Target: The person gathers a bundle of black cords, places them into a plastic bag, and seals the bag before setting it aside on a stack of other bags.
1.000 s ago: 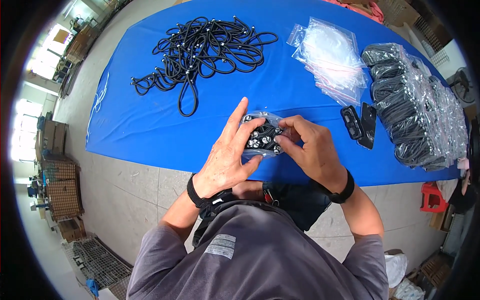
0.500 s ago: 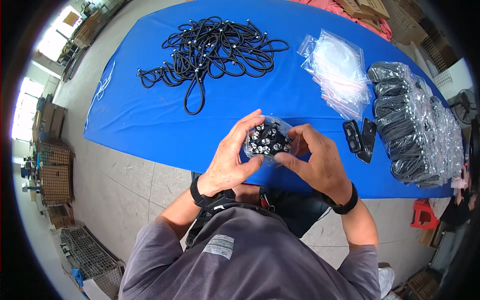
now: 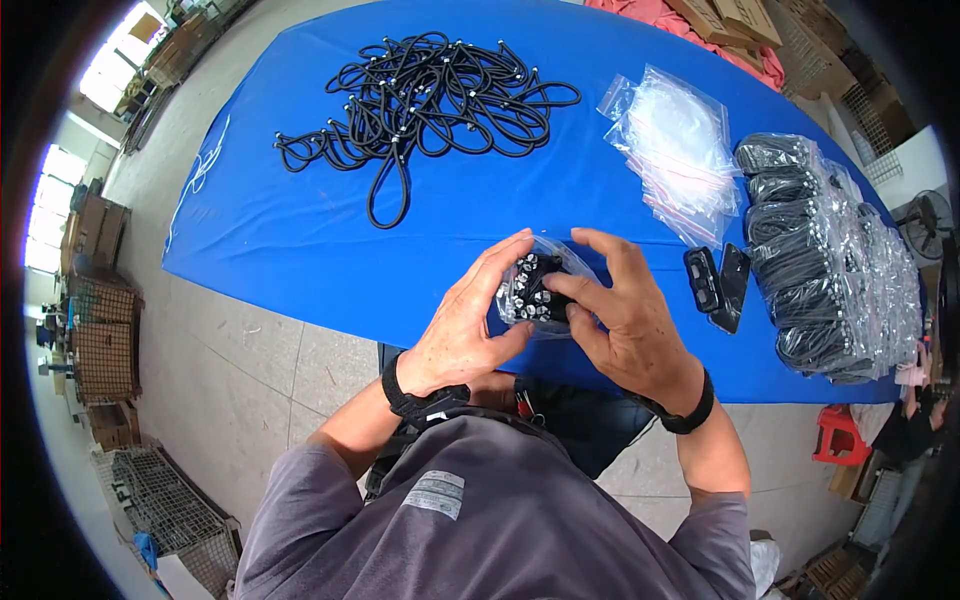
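A clear plastic bag (image 3: 568, 262) of black elastic cords with silver metal ends (image 3: 532, 290) stands over the table's near edge, its mouth facing up. My left hand (image 3: 465, 315) is closed around the bag's left side, thumb at the near side and fingers at the far side. Over the right side of the bag is my right hand (image 3: 630, 320), fingers spread. One of its fingertips presses on the cord ends inside the mouth, while another finger points out past the bag's far side. Its thumb lies close to the bag's right edge.
Loose black elastic cord loops (image 3: 430, 100) lie heaped at the far left of the blue-covered table (image 3: 300, 250). Flat clear zip bags (image 3: 680, 140) are stacked to the right. Beside them lie a black case (image 3: 703, 280), a dark flat object (image 3: 733, 290) and rows of filled bags (image 3: 800, 250).
My right hand has let go of the bag's right side and put a fingertip onto the cord ends. The bag has shifted and turned slightly in my left hand.
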